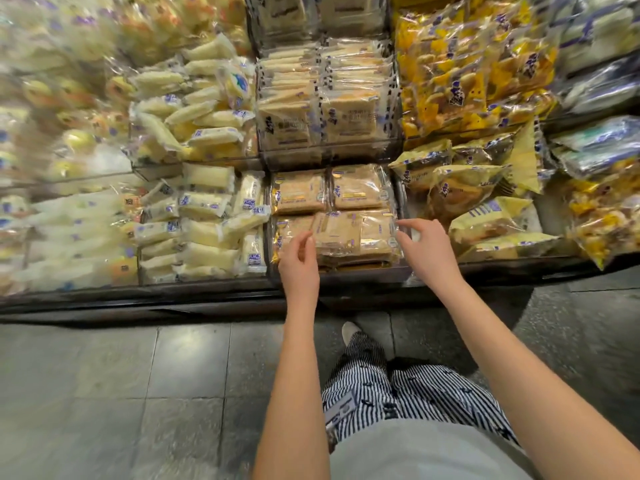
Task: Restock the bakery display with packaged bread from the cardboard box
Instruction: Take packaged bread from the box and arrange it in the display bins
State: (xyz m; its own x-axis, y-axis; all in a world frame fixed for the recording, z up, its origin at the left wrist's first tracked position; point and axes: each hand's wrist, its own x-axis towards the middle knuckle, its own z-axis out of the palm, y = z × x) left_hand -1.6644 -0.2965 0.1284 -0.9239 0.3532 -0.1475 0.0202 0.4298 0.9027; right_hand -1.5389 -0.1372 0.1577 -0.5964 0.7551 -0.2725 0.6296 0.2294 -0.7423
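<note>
Packaged bread (337,233) between left grip (299,261) and right grip (429,251), just beside each; both released, fingers loosely curled, forearms extended.

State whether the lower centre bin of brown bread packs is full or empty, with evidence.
Full: brown packs cover the bin wall to wall, stacked above its front rim.

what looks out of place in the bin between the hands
The top brown bread pack at the front of the lower middle bin lies skewed, straddling both front stacks, unlike the squared packs behind it. The left hand and right hand sit at its edges.
</note>
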